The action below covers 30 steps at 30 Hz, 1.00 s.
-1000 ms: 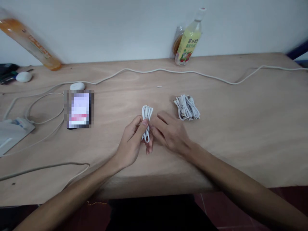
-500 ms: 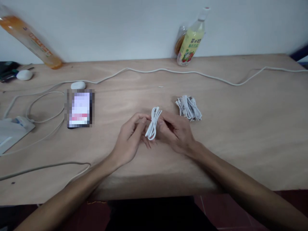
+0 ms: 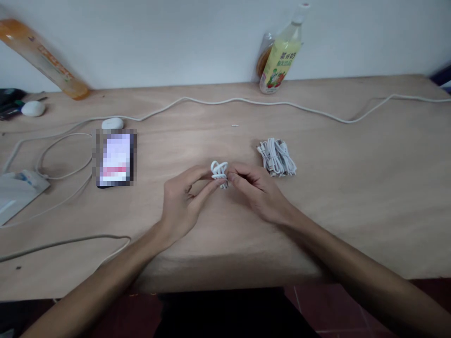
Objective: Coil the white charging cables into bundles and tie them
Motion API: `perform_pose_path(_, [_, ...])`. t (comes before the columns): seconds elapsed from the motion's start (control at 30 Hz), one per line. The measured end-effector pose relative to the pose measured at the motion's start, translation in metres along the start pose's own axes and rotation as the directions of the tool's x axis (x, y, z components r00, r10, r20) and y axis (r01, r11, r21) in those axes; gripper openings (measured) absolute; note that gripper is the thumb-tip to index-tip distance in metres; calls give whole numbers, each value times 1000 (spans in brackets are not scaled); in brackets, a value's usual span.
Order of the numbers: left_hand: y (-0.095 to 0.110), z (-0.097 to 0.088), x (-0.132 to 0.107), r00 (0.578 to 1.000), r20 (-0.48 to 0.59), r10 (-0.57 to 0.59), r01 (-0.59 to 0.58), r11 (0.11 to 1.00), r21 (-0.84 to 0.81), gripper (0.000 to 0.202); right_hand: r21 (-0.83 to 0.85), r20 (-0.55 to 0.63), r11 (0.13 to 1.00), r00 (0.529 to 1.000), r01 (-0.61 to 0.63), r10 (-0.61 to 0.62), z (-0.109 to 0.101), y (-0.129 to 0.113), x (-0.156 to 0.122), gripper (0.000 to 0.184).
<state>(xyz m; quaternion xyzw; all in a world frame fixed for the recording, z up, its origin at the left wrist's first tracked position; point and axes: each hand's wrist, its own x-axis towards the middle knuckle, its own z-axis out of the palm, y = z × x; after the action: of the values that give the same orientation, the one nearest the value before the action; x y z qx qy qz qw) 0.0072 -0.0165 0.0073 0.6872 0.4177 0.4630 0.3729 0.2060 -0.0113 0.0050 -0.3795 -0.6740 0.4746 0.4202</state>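
A small coiled white cable [image 3: 219, 170] is held up between my two hands, its loops pointing away from me and its lower end partly hidden by fingers. My left hand [image 3: 185, 199] pinches it from the left with thumb and forefinger. From the right, the thumb and fingers of my right hand [image 3: 259, 190] close on the same cable. Just beyond my right hand lies a pile of similar bundled white cables [image 3: 276, 157], with metal plugs showing.
A phone [image 3: 115, 158], its screen blurred out, lies left beside a white case [image 3: 112, 123]. One long white cord [image 3: 232, 100] crosses the wooden table. Against the wall stand a yellow-labelled bottle [image 3: 282, 58] and an orange bottle [image 3: 45, 58]. A white packet [image 3: 21, 195] sits far left.
The coiled cable has been turned, so its loops now point away from me instead of lying lengthwise in view. Both hands have closed in around it.
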Motion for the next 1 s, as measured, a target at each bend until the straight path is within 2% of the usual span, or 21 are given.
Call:
perform_pose_path(0.13, [6,1,6,973,39,-229,232,948,-217,12,-10,33,999,999,40,-39,0,-2,-2,28])
perform_pose_path(0.27, [6,2,9,905,131,-406,419,787,-453,28,-16,45,997,996,77,-76,1,-3,-3,32])
perform_pose_path(0.37, [5,2,9,863,170,-477,486,688,-538,48,13,43,996,995,87,-87,2,-2,-3,29])
perform_pose_path(0.43, [5,2,8,876,169,-451,467,710,-527,54,52,29,997,998,57,-58,3,-2,-4,29])
perform_pose_path(0.5, [8,1,8,916,133,-379,395,793,-464,53,106,11,994,1000,16,-17,5,-1,-4,31])
perform_pose_path(0.63, [13,1,6,976,44,-214,218,936,-276,37,186,-4,982,1000,-4,5,7,-1,-3,33])
perform_pose_path(0.77, [14,1,2,983,48,-179,186,962,-200,28,133,-16,991,1000,-5,7,5,-3,-5,35])
perform_pose_path(1.0, [12,1,3,981,31,-189,191,954,-233,24,-25,11,997,997,79,-79,-1,-1,-8,33])
